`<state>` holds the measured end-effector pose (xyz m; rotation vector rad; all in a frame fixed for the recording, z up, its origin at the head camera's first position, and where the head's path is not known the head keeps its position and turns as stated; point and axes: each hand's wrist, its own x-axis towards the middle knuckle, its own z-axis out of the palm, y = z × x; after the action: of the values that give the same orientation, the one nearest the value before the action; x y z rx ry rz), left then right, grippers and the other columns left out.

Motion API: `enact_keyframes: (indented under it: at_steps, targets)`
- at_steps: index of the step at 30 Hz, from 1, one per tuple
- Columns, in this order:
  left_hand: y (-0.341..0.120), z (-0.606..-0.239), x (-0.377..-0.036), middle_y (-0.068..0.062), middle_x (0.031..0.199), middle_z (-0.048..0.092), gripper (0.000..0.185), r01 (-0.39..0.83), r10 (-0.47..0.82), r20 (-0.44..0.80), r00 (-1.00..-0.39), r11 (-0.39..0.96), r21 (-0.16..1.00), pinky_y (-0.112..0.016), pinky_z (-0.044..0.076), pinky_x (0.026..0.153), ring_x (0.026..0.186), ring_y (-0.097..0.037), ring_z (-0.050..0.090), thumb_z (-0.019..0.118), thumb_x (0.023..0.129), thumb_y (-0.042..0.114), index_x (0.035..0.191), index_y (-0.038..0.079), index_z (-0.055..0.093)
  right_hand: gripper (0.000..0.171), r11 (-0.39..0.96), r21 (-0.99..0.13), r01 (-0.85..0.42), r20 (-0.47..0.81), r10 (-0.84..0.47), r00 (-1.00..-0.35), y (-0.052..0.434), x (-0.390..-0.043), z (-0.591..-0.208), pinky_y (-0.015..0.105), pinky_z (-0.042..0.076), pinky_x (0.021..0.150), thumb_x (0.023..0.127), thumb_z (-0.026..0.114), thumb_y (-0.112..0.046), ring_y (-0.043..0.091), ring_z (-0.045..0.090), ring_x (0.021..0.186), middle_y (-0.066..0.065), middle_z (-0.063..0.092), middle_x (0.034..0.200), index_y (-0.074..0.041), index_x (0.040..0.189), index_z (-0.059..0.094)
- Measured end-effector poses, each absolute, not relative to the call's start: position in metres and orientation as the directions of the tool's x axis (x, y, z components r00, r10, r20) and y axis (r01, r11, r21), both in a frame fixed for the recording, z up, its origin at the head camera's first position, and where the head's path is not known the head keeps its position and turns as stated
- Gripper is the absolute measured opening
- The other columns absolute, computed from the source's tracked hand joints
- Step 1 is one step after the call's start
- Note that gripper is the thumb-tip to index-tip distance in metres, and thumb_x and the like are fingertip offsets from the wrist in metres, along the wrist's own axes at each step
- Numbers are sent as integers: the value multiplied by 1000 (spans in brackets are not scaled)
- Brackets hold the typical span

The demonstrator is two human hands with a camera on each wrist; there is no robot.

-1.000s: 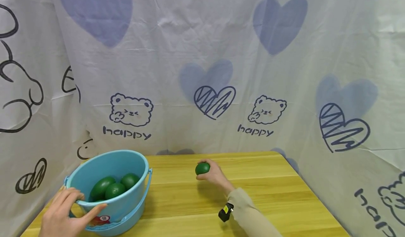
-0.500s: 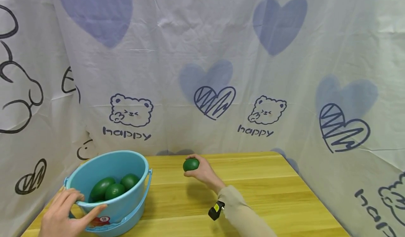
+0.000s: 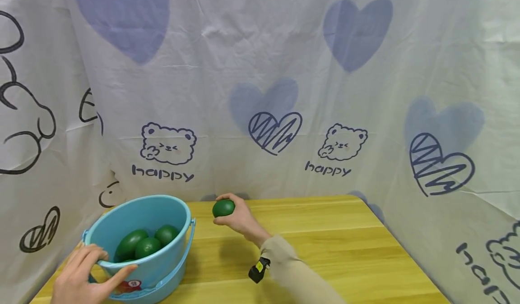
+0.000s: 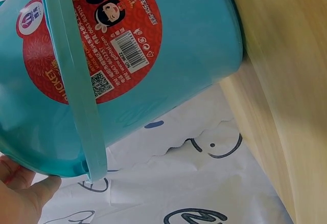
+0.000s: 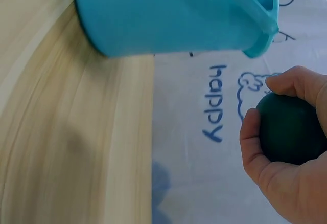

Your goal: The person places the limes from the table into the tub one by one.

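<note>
My right hand [image 3: 237,216] grips a round dark green ball [image 3: 223,208] above the wooden table [image 3: 325,245], just right of the light blue bucket [image 3: 162,261]. In the right wrist view the fingers [image 5: 286,88] and thumb curl round the ball [image 5: 291,129], with the bucket [image 5: 173,14] beyond it. Three green fruits [image 3: 146,243] lie inside the bucket. My left hand [image 3: 87,274] holds the bucket's near rim, thumb and fingers on either side; the left wrist view shows the bucket's wall [image 4: 194,35], red label [image 4: 94,35] and handle band [image 4: 76,96].
A white curtain [image 3: 284,92] printed with blue hearts and bears hangs close behind and beside the table. A small black device [image 3: 258,270] is strapped at my right wrist. Bare tabletop stretches to the right of the bucket.
My right hand has carried the green ball left and slightly up, nearer the bucket. The left hand has stayed on the bucket's rim.
</note>
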<state>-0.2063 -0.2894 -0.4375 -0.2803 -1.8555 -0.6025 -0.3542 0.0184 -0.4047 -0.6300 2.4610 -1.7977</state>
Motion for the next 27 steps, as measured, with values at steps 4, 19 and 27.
enact_keyframes:
  at_steps: [4,19,27]
  targets:
    - [-290,-439,-205,-8,75,56,69,459,-98,928,-360,847,268,-4,26,84,81,7,37,89,51,63,73,4,60,51,232,-921,-314,222,-352,-909,6,-350,-398,35,55,74,75,82,-10,22,60,94,8,58,121,-22,120,62]
    - [-291,-439,-207,-8,76,57,72,458,-103,926,-363,846,273,-2,25,87,83,7,38,84,53,70,73,5,60,67,193,-931,-311,218,-391,-894,-21,-340,-379,34,54,78,74,82,-9,20,60,96,8,54,125,-22,131,49]
    - [-290,-437,-206,-9,77,57,73,455,-101,924,-368,847,274,-1,24,91,84,3,39,86,52,67,74,3,60,61,148,-930,-336,256,-395,-882,-40,-335,-363,30,54,77,73,81,-8,15,58,93,2,54,116,-22,124,49]
